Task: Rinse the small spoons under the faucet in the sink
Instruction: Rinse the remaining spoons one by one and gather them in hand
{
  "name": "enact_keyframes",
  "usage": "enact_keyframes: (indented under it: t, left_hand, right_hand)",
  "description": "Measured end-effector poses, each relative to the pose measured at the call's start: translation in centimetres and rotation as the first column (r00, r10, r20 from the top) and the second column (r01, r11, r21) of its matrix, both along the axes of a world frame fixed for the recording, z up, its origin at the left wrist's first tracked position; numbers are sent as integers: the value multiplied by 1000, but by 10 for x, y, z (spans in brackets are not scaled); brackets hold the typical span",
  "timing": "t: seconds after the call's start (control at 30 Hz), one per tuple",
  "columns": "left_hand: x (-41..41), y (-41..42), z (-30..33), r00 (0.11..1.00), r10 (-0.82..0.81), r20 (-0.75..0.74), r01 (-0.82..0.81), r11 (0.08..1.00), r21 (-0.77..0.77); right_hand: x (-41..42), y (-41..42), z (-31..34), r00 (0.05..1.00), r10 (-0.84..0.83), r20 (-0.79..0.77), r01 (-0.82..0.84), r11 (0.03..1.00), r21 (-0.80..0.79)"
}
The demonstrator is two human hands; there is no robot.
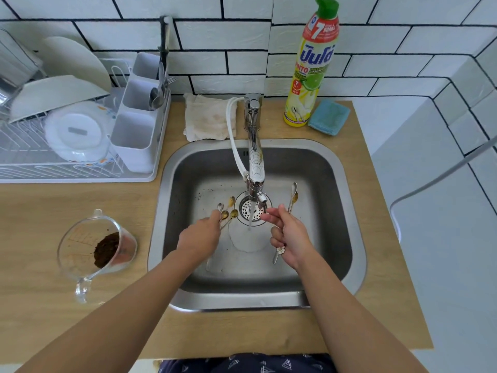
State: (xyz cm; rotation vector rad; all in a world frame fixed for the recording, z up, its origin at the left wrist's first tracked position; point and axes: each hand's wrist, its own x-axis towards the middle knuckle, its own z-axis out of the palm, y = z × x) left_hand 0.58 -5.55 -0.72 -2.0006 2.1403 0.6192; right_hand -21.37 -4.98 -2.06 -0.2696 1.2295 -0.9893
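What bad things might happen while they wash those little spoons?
The left hand grips several small spoons fanned out, so one might slip and drop by the drain strainer. The water stream falls between the hands, missing both bunches; the spoons in the right hand may stay dirty.

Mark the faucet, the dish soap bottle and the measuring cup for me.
faucet (254, 157), head view, on the shiny spout over the sink.
dish soap bottle (309, 76), head view, on the middle of its label.
measuring cup (80, 238), head view, on the clear wall beside the brown grounds.
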Motion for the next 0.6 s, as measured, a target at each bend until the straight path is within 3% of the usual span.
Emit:
enact_keyframes:
  t: [0.13, 0.23, 0.4, 0.6]
  left_hand:
    - [-24, 7, 5, 941, 118, -318, -74, 987, 145]
    - [-38, 13, 9, 871, 171, -460, -86, 976, 200]
    - [-42, 19, 15, 784, 231, -576, -89, 960, 265]
    - [-34, 22, 11, 741, 292, -605, -147, 949, 278]
  right_hand:
    - [15, 2, 2, 994, 58, -94, -58, 998, -1]
    - [29, 3, 3, 974, 130, -186, -134, 991, -7]
    - [33, -7, 4, 944, 184, -272, -212, 974, -79]
    - [32, -21, 4, 868, 285, -406, -322, 946, -24]
